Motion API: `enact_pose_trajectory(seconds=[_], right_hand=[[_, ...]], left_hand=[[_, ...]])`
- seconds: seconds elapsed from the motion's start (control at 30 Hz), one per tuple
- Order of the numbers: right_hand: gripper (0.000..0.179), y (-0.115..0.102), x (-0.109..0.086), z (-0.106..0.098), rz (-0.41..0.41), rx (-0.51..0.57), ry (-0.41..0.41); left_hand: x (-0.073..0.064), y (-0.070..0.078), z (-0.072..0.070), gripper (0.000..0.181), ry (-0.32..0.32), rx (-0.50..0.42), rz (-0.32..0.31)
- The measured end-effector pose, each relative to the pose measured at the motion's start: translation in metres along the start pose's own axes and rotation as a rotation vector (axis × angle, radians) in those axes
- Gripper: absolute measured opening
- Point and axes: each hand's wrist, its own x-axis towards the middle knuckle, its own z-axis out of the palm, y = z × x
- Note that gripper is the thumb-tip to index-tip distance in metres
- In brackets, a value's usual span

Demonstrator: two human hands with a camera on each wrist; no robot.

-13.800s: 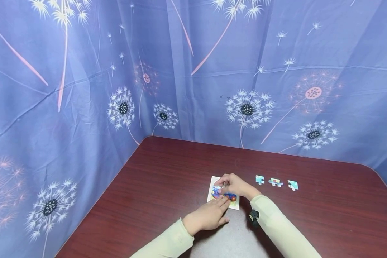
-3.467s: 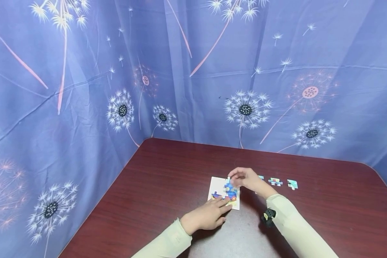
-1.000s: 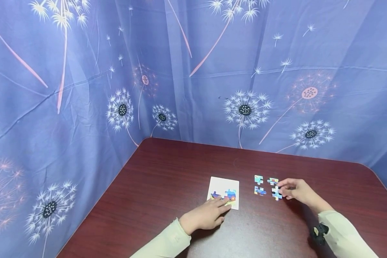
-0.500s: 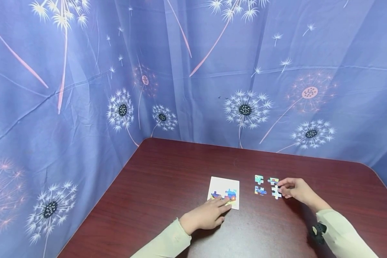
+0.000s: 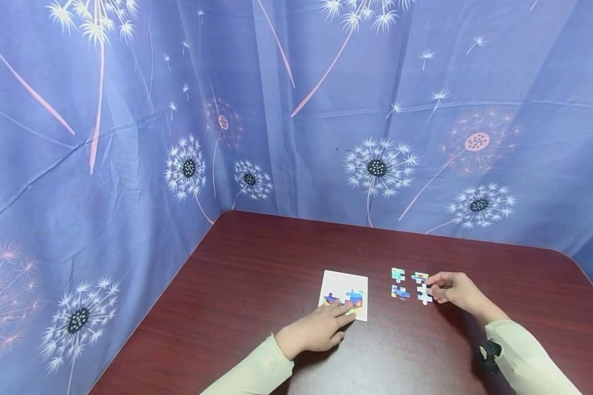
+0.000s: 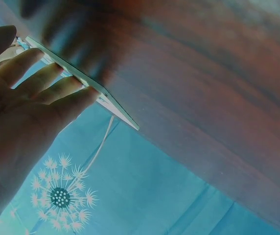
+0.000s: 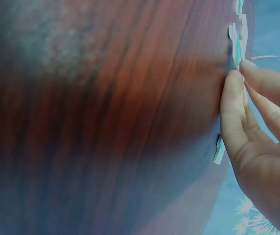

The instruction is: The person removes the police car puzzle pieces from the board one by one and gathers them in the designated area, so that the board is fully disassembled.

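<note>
A white puzzle board [image 5: 342,281] lies on the table, its lower part filled with a blue vehicle picture. My left hand [image 5: 316,327] rests on the board's lower edge with fingers outstretched; the left wrist view shows its fingertips along the board [image 6: 79,73]. To the right, my right hand [image 5: 458,293] pinches a pale jigsaw piece [image 5: 423,295] between thumb and fingers, low at the tabletop. Beside it lie a green-blue piece [image 5: 397,275], a red-and-yellow piece [image 5: 419,277] and a dark blue piece [image 5: 400,292]. Another piece [image 7: 219,151] shows behind the right hand in the right wrist view.
The dark red wooden table [image 5: 257,263] extends around both hands. A blue curtain with dandelion prints [image 5: 296,137] hangs behind its far and left edges. A small black device [image 5: 490,354] sits at the right wrist.
Earlier the right hand worked at the board, holding a blue piece over its upper right 3.5 s ago. That hand is now among the loose pieces, where two more lie. The left hand stays put.
</note>
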Motion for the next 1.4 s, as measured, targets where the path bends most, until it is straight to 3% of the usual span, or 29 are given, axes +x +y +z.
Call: enact_pose_trajectory(seconds=[0.53,0.87,1.4], right_hand=[[0.028,0.000,0.001,-0.002,0.003,0.027,-0.005],[0.031,-0.006,0.009,0.000,-0.105,-0.003,0.025],[0.031,-0.038,0.027,0.025,-0.177,0.003,0.014]], left_hand=[[0.001,0.002,-0.002,0.049,-0.015,-0.014,-0.017],[0.001,0.001,-0.001,0.049,-0.018,-0.018,-0.015],[0.001,0.002,-0.001,0.049,-0.021,-0.018,-0.015]])
